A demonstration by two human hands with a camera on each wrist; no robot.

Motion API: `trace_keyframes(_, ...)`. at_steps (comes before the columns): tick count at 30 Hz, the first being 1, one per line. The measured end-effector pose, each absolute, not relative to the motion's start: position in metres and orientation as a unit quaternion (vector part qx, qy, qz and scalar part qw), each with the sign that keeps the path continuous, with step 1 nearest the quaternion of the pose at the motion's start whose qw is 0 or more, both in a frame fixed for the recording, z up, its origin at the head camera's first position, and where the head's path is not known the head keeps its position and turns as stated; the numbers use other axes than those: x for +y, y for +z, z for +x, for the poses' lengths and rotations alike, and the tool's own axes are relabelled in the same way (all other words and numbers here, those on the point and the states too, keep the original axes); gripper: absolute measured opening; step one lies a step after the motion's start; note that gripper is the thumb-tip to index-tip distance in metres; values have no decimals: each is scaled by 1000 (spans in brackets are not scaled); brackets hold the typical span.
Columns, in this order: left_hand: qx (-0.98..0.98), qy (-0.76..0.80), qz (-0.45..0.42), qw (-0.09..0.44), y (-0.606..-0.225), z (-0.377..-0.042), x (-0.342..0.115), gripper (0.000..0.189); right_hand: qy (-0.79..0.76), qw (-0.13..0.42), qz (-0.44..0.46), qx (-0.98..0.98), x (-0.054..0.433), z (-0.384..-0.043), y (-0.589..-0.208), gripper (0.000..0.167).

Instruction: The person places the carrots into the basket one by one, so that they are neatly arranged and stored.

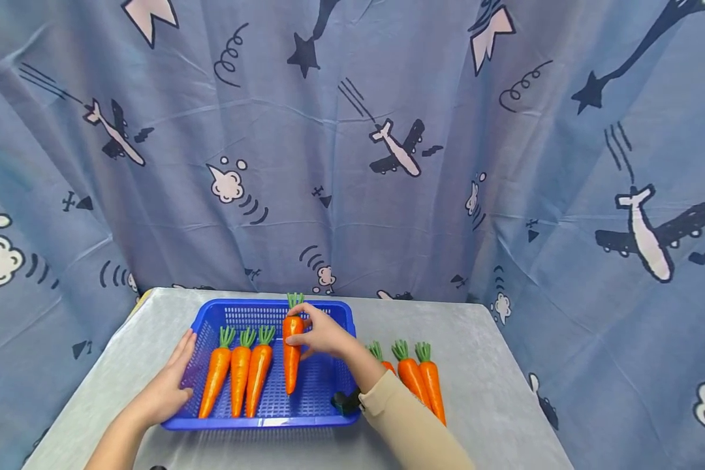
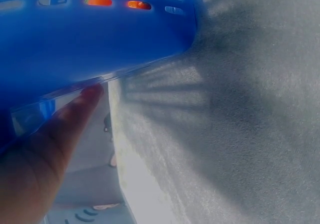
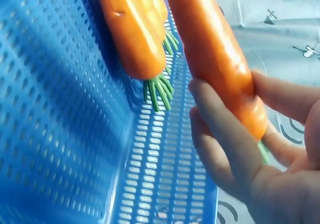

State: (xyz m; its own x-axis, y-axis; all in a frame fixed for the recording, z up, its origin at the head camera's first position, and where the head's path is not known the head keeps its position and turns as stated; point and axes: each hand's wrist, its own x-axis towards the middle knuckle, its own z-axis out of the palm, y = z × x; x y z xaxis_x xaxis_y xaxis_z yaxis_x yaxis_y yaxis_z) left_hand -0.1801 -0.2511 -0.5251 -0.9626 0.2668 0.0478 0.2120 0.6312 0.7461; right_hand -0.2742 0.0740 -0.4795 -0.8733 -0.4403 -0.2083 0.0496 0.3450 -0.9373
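Observation:
My right hand (image 1: 323, 334) grips a carrot (image 1: 292, 356) near its thick leafy end, over the right half of a blue plastic basket (image 1: 258, 423). In the right wrist view, fingers and thumb (image 3: 280, 91) wrap the held carrot (image 3: 215, 43) from both sides. Three more carrots (image 1: 239, 378) lie side by side in the basket's left half, green tops toward the back. My left hand (image 1: 167, 391) rests against the basket's left side with straight fingers. From the left wrist, one finger (image 2: 75, 114) shows along the rim of the basket (image 2: 100, 43).
To the right of the basket, three carrots (image 1: 429, 385) lie on the grey-white table (image 1: 476, 365), one partly hidden behind my right forearm. A blue patterned curtain (image 1: 329, 163) hangs behind the table and along both sides.

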Motion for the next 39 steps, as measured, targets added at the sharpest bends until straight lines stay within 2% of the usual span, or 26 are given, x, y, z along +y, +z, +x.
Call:
trace_keyframes(9, 899, 415, 135, 29, -526, -178, -250, 104, -536, 229, -96, 807, 53, -273, -489, 49)
trace_keyframes(25, 905, 403, 131, 28, -525, -179, -250, 104, -496, 279, -70, 819, 38, -270, -514, 46)
trace_keyframes(34, 905, 404, 127, 29, -525, -178, -251, 103, -491, 323, -66, 806, 36, -270, -517, 45)
trace_keyframes(39, 905, 405, 125, 31, -525, -179, -252, 104, -472, 322, -70, 818, 37, -268, -517, 47)
